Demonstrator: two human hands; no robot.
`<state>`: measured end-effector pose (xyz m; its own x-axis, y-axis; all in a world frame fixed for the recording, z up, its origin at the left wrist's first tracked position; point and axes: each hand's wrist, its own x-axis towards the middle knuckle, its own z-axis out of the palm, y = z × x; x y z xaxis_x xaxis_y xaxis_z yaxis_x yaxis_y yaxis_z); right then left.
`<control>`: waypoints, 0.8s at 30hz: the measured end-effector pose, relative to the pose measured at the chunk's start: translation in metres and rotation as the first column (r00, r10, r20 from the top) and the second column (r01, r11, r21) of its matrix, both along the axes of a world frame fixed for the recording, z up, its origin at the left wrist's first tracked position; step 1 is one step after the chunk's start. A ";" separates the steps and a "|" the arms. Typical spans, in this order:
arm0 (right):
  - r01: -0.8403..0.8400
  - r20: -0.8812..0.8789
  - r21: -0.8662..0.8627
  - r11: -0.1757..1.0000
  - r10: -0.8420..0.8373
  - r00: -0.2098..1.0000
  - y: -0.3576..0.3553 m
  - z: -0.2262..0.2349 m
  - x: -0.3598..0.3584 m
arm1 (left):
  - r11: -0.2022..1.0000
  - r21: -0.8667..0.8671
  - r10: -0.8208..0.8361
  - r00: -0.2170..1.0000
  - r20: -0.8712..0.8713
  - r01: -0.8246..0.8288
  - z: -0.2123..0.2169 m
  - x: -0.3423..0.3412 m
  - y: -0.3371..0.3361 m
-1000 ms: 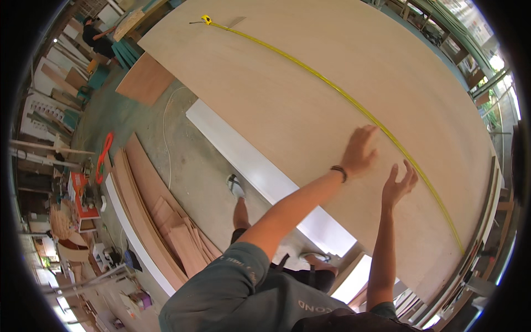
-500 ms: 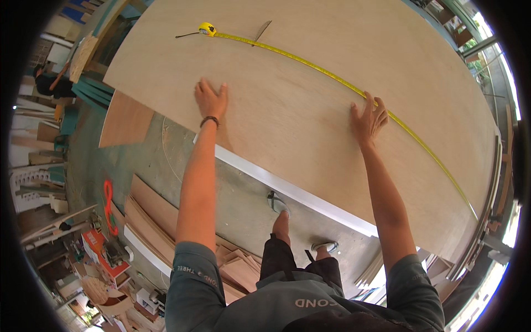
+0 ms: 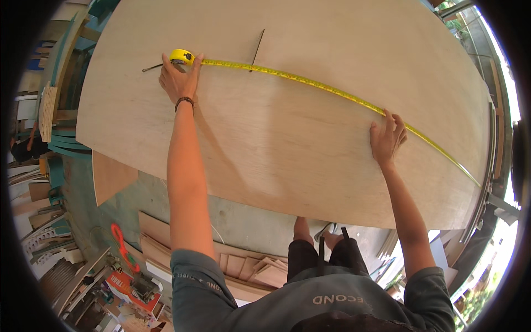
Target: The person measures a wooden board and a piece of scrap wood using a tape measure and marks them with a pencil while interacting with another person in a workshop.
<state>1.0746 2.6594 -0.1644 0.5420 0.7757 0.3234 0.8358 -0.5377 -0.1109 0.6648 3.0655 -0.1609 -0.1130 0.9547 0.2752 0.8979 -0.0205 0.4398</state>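
A yellow tape measure (image 3: 181,56) lies on a large pale plywood sheet (image 3: 321,166), its strap trailing left. Thumb and fingers of my left hand (image 3: 180,80) close around the case from both sides. The yellow tape blade (image 3: 315,84) runs out rightward in a long line to near the sheet's right edge. My right hand (image 3: 389,139) rests farther along it, bent fingers holding the blade down on the wood and thumb apart from it. Between my hands, a thin dark pointed strip (image 3: 257,48) touches the far side of the blade; I cannot tell its kind.
Stacked wood offcuts (image 3: 249,267) lie on the concrete floor (image 3: 232,218) beyond the sheet's near edge. At the lower left are an orange cord (image 3: 118,235) and a red-orange box (image 3: 131,292). A wooden frame (image 3: 52,108) stands left of the sheet, and metal rails border its right.
My left hand has moved up and left from bare plywood onto the tape measure's case. The view has shifted; my right hand stays at the tape blade.
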 end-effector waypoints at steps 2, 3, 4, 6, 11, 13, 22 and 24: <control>-0.031 -0.015 -0.029 0.999 0.031 0.999 0.002 0.000 0.003 | 0.999 0.021 -0.030 1.000 -0.006 0.030 -0.009 -0.009 0.010; -0.036 -0.028 -0.035 0.999 0.035 0.999 0.003 -0.001 0.006 | 0.999 0.034 -0.038 0.999 0.017 0.037 -0.011 -0.010 0.013; -0.044 -0.041 -0.041 0.998 0.042 0.998 0.004 -0.001 0.007 | 0.998 0.048 -0.045 0.998 0.039 0.043 -0.012 -0.011 0.014; -0.050 -0.049 -0.052 0.997 0.048 0.998 0.004 -0.003 0.007 | 0.998 0.058 -0.033 0.997 0.075 0.029 -0.015 -0.010 0.013; -0.091 0.022 -0.058 0.994 0.092 0.995 0.003 -0.003 0.010 | 1.000 0.006 -0.013 0.992 0.124 0.012 -0.011 -0.003 0.012; -0.094 0.016 -0.064 0.994 0.095 0.995 0.004 -0.003 0.011 | 1.000 -0.001 0.000 0.988 0.157 0.001 -0.011 -0.001 0.011; -0.095 -0.044 -0.045 0.994 0.093 0.995 0.005 -0.002 0.012 | 0.999 0.033 -0.028 0.988 0.149 0.023 -0.015 -0.005 0.013; -0.106 -0.033 -0.050 0.993 0.105 0.994 0.003 -0.002 0.014 | 0.998 0.058 -0.029 0.988 0.151 0.020 -0.018 -0.004 0.012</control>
<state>1.0884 2.6624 -0.1667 0.4651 0.8443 0.2662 0.8849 -0.4522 -0.1116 0.6604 3.0777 -0.1788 -0.1343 0.9414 0.3095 0.8198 -0.0699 0.5683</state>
